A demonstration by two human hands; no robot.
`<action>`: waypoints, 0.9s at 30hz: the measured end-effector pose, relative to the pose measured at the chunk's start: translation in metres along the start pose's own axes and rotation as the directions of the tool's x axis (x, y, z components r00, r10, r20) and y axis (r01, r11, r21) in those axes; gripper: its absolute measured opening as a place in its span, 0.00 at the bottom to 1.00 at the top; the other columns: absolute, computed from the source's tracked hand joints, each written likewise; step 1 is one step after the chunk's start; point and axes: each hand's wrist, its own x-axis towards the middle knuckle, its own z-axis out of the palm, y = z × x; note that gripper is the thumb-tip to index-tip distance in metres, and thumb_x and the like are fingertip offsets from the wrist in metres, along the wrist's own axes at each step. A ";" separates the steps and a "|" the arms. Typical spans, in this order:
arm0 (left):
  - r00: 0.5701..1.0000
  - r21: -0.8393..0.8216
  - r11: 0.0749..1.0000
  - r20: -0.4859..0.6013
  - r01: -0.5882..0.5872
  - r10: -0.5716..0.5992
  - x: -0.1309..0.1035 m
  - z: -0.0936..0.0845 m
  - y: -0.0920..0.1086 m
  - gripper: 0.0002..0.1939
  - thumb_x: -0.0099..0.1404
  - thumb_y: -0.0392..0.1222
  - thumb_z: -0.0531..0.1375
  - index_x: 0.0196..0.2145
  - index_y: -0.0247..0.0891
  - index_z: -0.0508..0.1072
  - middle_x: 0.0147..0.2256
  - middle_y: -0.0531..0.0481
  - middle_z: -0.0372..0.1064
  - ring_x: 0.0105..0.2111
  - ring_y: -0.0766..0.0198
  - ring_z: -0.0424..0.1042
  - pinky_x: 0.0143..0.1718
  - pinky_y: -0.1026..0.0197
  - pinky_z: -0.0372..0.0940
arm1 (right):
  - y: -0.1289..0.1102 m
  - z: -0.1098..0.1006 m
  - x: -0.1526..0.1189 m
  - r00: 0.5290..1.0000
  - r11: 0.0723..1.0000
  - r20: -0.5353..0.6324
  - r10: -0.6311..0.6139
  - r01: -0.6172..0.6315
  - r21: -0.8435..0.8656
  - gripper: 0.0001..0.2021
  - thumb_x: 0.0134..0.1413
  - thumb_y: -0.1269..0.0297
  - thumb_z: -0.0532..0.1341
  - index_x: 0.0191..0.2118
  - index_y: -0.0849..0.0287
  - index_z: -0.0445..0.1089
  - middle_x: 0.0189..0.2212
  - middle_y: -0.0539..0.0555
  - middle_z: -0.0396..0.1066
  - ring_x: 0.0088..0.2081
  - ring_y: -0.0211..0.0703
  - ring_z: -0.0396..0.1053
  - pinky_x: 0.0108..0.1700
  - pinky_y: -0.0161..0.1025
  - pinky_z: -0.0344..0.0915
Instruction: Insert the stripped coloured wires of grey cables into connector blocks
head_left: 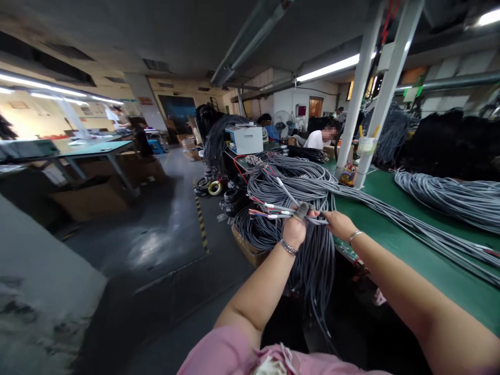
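My left hand [296, 229] is closed around several grey cables [279, 209], whose ends with white sleeves and red, blue and orange wires stick out to the left. Something dark covers part of its fingers. Just to the right, my right hand [339, 225] pinches the same grey cables where they leave my left hand. Behind and under both hands lies a large coiled heap of grey cables [292, 177] on the green table [394, 221], with many strands hanging over its front edge.
A white box-shaped machine [249, 139] stands behind the heap. White posts [361, 99] rise from the table, with a cup of yellow-handled tools fixed there. Another cable coil [449, 195] lies at right. A person [318, 138] in white sits beyond. Floor is at left.
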 end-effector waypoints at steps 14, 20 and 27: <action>0.991 0.176 0.984 0.119 0.031 -0.053 -0.018 0.018 -0.004 0.19 0.55 0.55 0.64 0.21 0.37 0.69 0.13 0.57 0.57 0.16 0.68 0.62 0.26 0.60 0.61 | -0.038 -0.044 -0.054 0.961 0.977 -0.272 -0.058 0.110 0.182 0.33 0.43 0.65 0.62 0.58 0.62 0.59 0.54 0.65 0.64 0.52 0.56 0.64 0.50 0.46 0.60; 0.991 0.301 0.954 0.127 -0.006 -0.034 -0.025 0.033 -0.016 0.22 0.56 0.57 0.63 0.18 0.37 0.67 0.12 0.56 0.57 0.15 0.69 0.61 0.23 0.63 0.59 | -0.039 -0.045 -0.040 0.971 0.918 -0.138 -0.193 0.229 0.325 0.18 0.50 0.68 0.56 0.49 0.58 0.67 0.42 0.55 0.74 0.42 0.43 0.71 0.43 0.35 0.64; 0.995 0.105 0.991 -0.056 0.084 -0.079 -0.067 0.061 -0.034 0.27 0.56 0.59 0.62 0.14 0.37 0.60 0.09 0.60 0.48 0.12 0.72 0.56 0.20 0.65 0.56 | -0.040 -0.030 -0.080 0.996 0.975 -0.050 -0.070 0.079 0.209 0.09 0.48 0.67 0.58 0.36 0.62 0.71 0.29 0.60 0.75 0.35 0.50 0.73 0.38 0.38 0.62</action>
